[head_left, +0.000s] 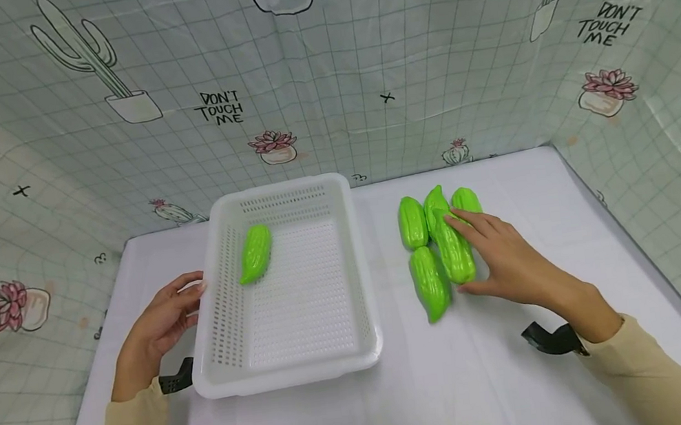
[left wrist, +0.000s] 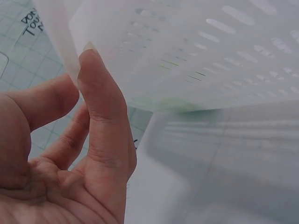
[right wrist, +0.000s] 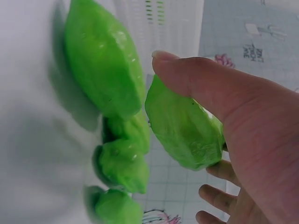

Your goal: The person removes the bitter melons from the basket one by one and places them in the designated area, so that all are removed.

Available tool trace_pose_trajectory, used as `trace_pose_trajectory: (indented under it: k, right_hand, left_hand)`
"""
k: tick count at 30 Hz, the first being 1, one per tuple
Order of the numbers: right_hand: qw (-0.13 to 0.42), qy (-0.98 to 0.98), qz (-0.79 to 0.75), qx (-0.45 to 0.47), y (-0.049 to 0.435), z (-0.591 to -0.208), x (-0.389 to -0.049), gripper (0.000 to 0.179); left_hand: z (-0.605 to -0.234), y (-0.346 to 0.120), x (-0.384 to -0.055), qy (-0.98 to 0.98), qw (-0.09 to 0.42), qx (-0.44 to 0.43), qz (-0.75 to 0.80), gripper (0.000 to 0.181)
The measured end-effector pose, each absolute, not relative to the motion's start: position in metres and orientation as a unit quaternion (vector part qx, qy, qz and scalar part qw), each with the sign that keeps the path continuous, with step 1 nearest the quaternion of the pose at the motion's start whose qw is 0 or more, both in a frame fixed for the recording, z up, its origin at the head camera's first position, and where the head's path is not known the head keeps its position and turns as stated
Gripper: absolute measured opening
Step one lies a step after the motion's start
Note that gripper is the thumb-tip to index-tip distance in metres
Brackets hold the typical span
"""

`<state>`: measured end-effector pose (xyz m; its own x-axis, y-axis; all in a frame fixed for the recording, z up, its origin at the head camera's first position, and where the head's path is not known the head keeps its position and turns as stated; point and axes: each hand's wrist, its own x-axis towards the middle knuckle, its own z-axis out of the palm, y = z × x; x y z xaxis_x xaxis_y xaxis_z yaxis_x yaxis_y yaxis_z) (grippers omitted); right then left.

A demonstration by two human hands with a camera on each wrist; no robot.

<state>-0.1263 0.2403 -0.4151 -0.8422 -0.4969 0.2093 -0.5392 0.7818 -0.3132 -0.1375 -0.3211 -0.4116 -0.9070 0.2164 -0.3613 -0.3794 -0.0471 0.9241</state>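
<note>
A white plastic basket (head_left: 295, 376) with slotted walls stands left of centre. One green bitter melon (head_left: 255, 254) lies inside it. My left hand (head_left: 167, 314) holds the basket's left rim, thumb and finger meeting at its edge in the left wrist view. To the right of the basket, my right hand (head_left: 507, 257) pinches a ridged bitter melon (head_left: 455, 249) between thumb and fingers. In the right wrist view this held melon (right wrist: 182, 126) appears apart from the others. Several more bitter melons (head_left: 431, 282) lie close together beside and behind it on the table.
A white cloth covers the table (head_left: 447, 395). Behind and at both sides hangs a grid-patterned curtain (head_left: 327, 89) printed with cacti and lettering. Black straps (head_left: 553, 339) sit at both wrists.
</note>
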Motion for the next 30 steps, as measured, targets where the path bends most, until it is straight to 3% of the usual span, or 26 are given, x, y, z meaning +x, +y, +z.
trace_pose_trajectory:
  k: [30]
  right_hand:
    - [0.041,-0.926,0.195,0.319,0.264,-0.459,-0.1,0.116]
  left_hand:
    - [-0.413,-0.321,-0.138,0.668,0.201,-0.062,0.713,0.016]
